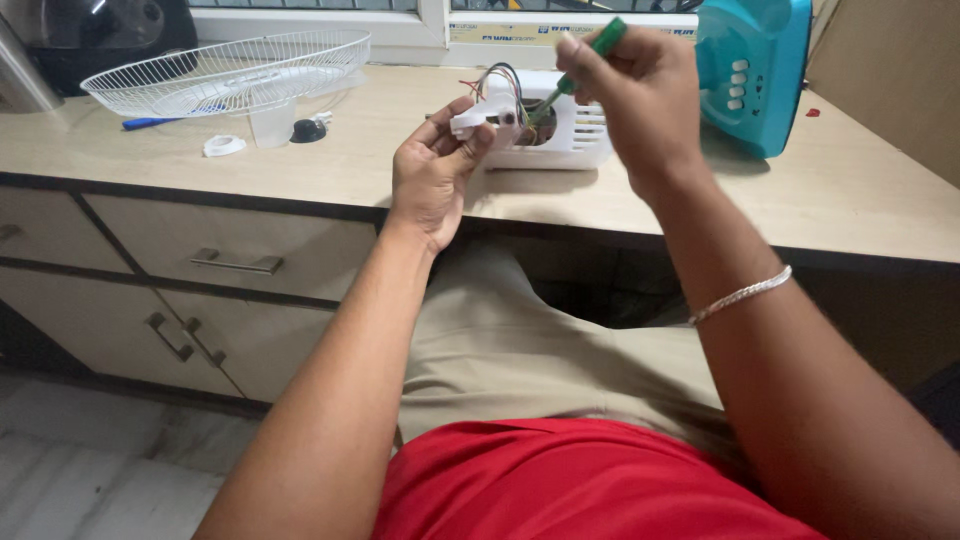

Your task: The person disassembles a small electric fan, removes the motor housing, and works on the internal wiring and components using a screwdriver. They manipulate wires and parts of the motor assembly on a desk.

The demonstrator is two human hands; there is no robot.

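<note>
**Desk:** What goes under the workbench shot?

**Photographer:** A seated person in a red shirt and khaki trousers works at a beige countertop [300, 165]; the left hand [432, 172] pinches a small white plastic part [478, 115] between thumb and curled fingers, holding it just above the counter's front edge; coloured wires [497, 83] loop from that part back into a white slotted housing [565, 130] that stands on the counter right behind it.

**Desk:** And the other hand?

**Photographer:** The right hand [640, 95] is closed around a green-handled screwdriver [583, 62], fingers pressed together on the handle; the shaft slants down and left, its tip at the white part; whether it sits in a screw, I cannot tell; a silver bracelet [742, 294] circles that wrist.

**Desk:** Surroundings?

**Photographer:** A teal fan body with white buttons [755, 70] stands at the right, near the housing; a white wire fan guard [230, 70] lies at the left, well apart from the hands, with a small white ring [224, 146], a clear cup [272, 125] and a black cap [308, 130] beside it; drawers with metal handles [237, 263] sit below the counter.
</note>
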